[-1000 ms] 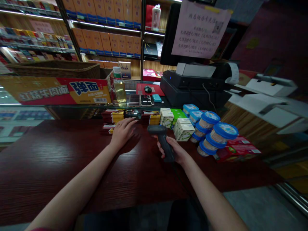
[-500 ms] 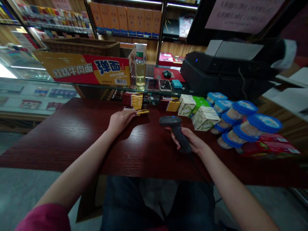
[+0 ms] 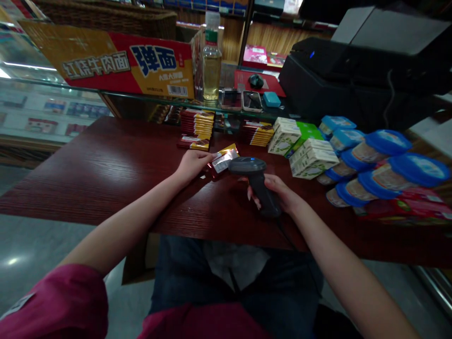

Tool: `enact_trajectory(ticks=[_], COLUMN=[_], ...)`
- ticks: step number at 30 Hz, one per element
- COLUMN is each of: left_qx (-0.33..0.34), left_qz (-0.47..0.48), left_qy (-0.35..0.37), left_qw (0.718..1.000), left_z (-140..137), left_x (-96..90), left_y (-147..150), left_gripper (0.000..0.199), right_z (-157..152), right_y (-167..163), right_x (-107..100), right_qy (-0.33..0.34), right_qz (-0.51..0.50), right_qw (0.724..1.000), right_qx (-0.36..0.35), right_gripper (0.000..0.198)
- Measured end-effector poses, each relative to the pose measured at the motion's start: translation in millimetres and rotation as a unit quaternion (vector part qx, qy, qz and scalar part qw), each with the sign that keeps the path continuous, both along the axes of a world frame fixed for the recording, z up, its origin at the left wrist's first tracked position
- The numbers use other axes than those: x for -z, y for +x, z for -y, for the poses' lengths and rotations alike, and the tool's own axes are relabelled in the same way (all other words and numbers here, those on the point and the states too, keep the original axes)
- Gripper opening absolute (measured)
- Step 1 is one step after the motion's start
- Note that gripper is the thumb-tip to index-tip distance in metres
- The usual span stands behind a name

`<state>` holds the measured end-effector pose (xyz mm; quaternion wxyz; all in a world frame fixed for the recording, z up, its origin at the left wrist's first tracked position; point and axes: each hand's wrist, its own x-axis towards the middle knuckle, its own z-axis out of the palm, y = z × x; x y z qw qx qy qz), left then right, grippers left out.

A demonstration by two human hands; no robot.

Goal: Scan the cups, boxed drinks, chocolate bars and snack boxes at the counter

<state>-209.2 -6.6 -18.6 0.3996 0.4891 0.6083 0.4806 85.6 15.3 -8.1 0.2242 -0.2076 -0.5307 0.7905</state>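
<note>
Between the fingers of my left hand [image 3: 193, 165] is a small shiny snack packet [image 3: 225, 160], turned with its silvery printed back upward. My right hand [image 3: 280, 192] is wrapped round the handle of a dark barcode scanner [image 3: 259, 181]. The scanner's head sits just right of the packet, pointing left toward it, with a blue light on top. A reddish glint shows along the packet's lower edge. Behind my left hand stands a stack of similar red and yellow packets [image 3: 197, 129]. A second such stack [image 3: 259, 133] lies farther right.
Cream cartons [image 3: 312, 159], blue-lidded tubs [image 3: 384, 176] and red packs [image 3: 409, 205] crowd the table's right side. On the glass shelf behind are a noodle carton [image 3: 120, 66], a bottle [image 3: 212, 61], a phone [image 3: 252, 100] and a mouse [image 3: 256, 81]. The scanner's cable [image 3: 287, 235] hangs over the front edge.
My left hand has drawn the packet away from the stack, toward me and right, and its silvery back now shows by the scanner. The view has tilted downward.
</note>
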Motion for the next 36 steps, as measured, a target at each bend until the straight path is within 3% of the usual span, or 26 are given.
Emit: enact_trajectory(ticks=[7, 13, 17, 22, 27, 31, 36], left_qx=[-0.006, 0.000, -0.008, -0.091, -0.061, -0.004, 0.025], left_qz=[0.006, 0.050, -0.019, -0.182, -0.292, -0.379, -0.440], left_qy=[-0.014, -0.011, 0.079, 0.276, 0.388, 0.407, 0.389], left_qw=[1.000, 0.999, 0.997, 0.939, 0.872, 0.831, 0.809], left_z=[4.6, 2.1, 0.9, -22.4, -79.6, -117.6, -139.5], left_x=[-10.7, -5.0, -2.1, -19.7, -39.6, -26.7, 0.9], left_y=[3.9, -2.0, -7.9, 7.6, 41.0, 59.5, 69.4], left_gripper=[0.027, 0.029, 0.040, 0.034, 0.028, 0.031, 0.043], right_z=[1.0, 2.7, -0.2, -15.9, -24.6, -25.0, -29.4], right_y=[-4.1, -6.0, -4.9, -3.0, -0.2, 2.7, 2.4], right_x=[-1.1, -3.6, -5.5, -1.0, 3.9, 3.3, 4.1], right_qy=[0.006, 0.003, -0.016, -0.033, 0.030, 0.043, 0.021], right_qz=[-0.005, -0.013, -0.035, -0.043, -0.010, -0.002, -0.008], right_qw=[1.000, 1.000, 0.998, 0.980, 0.959, 0.947, 0.939], right_qx=[-0.009, -0.007, 0.058, 0.194, 0.283, 0.318, 0.342], right_gripper=[0.065, 0.061, 0.056, 0.053, 0.055, 0.055, 0.054])
